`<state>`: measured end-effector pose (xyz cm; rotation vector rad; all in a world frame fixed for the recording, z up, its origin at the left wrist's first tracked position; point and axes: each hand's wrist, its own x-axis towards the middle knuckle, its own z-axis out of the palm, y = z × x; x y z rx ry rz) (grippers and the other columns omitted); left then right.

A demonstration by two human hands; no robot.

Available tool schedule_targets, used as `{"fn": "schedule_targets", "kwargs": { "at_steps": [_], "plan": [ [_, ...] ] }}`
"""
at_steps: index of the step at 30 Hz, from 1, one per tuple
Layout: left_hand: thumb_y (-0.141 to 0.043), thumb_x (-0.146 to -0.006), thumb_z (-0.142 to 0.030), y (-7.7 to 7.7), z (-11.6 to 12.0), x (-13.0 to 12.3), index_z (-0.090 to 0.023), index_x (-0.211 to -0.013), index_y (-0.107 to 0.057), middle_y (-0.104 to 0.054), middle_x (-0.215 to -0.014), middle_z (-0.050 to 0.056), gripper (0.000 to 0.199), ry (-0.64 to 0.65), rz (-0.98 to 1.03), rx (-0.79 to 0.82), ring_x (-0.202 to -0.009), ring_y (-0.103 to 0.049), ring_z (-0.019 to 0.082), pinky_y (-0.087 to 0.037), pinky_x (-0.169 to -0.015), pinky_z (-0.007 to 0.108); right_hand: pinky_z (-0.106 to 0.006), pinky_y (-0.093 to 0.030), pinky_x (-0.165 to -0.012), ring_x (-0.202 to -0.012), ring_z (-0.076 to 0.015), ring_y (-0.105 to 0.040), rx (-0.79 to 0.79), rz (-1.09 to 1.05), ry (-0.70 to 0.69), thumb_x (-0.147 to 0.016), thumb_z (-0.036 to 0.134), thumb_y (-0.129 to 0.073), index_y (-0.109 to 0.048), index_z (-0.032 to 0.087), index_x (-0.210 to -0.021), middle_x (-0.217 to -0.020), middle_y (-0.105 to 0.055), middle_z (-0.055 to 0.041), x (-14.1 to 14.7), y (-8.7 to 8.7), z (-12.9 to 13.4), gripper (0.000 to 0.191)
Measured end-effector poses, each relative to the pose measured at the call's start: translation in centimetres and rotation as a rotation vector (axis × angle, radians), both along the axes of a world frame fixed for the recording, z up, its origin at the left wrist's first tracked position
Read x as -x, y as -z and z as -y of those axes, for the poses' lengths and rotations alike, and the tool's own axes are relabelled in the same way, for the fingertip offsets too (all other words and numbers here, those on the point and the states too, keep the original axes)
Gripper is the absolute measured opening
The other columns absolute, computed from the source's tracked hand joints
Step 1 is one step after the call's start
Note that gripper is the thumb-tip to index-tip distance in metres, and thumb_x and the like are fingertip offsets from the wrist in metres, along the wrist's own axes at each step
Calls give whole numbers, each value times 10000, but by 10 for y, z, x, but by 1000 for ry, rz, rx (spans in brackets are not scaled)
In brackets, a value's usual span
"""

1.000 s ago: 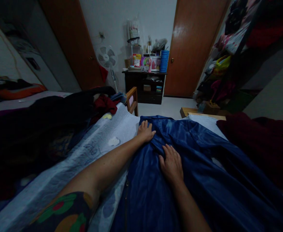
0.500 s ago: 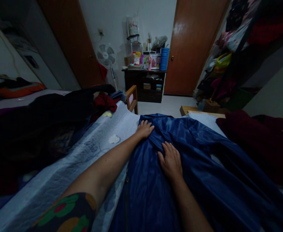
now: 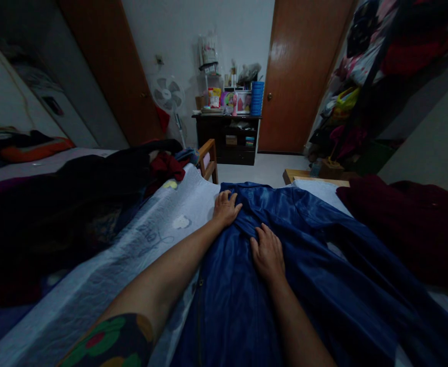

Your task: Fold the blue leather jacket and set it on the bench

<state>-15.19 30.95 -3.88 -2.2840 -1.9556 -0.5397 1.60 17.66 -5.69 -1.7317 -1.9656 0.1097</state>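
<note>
A shiny dark blue jacket (image 3: pixel 304 255) lies spread over the bed, one sleeve reaching toward the lower right and a zipper running down its left edge. My left hand (image 3: pixel 226 208) rests on the jacket near its far left corner, fingers spread and slightly bent. Lower and to the right, my right hand (image 3: pixel 269 252) lies palm down on the jacket's middle, fingers stretched out. Both palms are hidden against the fabric.
The pale patterned bedcover (image 3: pixel 158 239) shows left of the jacket. Dark clothes (image 3: pixel 74 204) are heaped at left, and a maroon garment (image 3: pixel 407 214) lies at right. Beyond the bed stand a wooden chair (image 3: pixel 207 158), a fan (image 3: pixel 168 94) and a dark cabinet (image 3: pixel 208 140).
My left hand has shifted slightly back and its fingers look more bent. The right hand stays nearly in place on the jacket. The camera view has tilted a little.
</note>
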Motion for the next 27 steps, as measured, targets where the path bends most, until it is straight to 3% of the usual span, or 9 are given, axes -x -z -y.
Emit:
{"fn": "schedule_targets", "kwargs": {
  "at_steps": [5, 11, 15, 19, 21, 24, 27],
  "plan": [
    [-324, -995, -429, -2, -7, 9, -183, -1335, -508, -507, -1386, 98, 458, 147, -36, 95, -1321, -412, 216, -310, -1111, 371, -408, -273, -1116, -1336, -248, -417, -35, 5, -4, -970, 323, -376, -546, 117, -1317, -1409, -517, -146, 0, 3, -1, 437],
    [-344, -966, -527, 17, -6, 11, -172, -1428, -411, -337, -1546, 126, 586, 144, -92, 150, -1450, -232, 272, -216, -1164, 452, -410, -274, -1116, -1334, -254, -425, -21, 6, -10, -969, 319, -386, -561, 120, -1304, -1402, -530, -138, 1, 2, 0, 427],
    [-355, -975, -471, 10, 2, 9, -185, -1428, -410, -352, -1543, 110, 539, 133, -60, 121, -1450, -244, 250, -223, -1168, 435, -416, -279, -1113, -1341, -248, -417, -19, 0, -7, -968, 320, -384, -558, 122, -1310, -1400, -532, -145, 1, 3, -1, 432],
    [-375, -974, -351, -3, 27, 8, -152, -1426, -411, -368, -1534, 120, 496, 51, 9, 59, -1438, -277, 236, -240, -1167, 407, -402, -276, -1115, -1333, -246, -427, -27, -18, -6, -963, 318, -368, -519, 98, -1342, -1388, -539, -152, 0, 6, -2, 463],
    [-375, -967, -337, -6, 49, 8, -113, -1442, -386, -361, -1535, 141, 525, 19, 17, 104, -1441, -274, 248, -241, -1168, 398, -398, -280, -1113, -1323, -247, -435, -34, -33, 2, -960, 319, -360, -478, 70, -1370, -1376, -543, -168, 0, 7, -2, 495],
    [-350, -962, -460, -5, 83, 7, -65, -1472, -325, -296, -1557, 188, 646, 14, 1, 238, -1454, -233, 297, -232, -1169, 424, -407, -296, -1104, -1317, -246, -431, -44, -61, 17, -949, 319, -359, -452, 60, -1382, -1382, -525, -182, 1, 6, -3, 513],
    [-300, -945, -580, 0, 107, 6, -97, -1494, -293, -232, -1581, 178, 731, 45, -10, 297, -1467, -188, 309, -228, -1165, 448, -430, -315, -1085, -1346, -269, -372, -61, -80, 38, -931, 332, -394, -507, 81, -1328, -1423, -466, -189, 1, 2, -2, 483]
  ]
}}
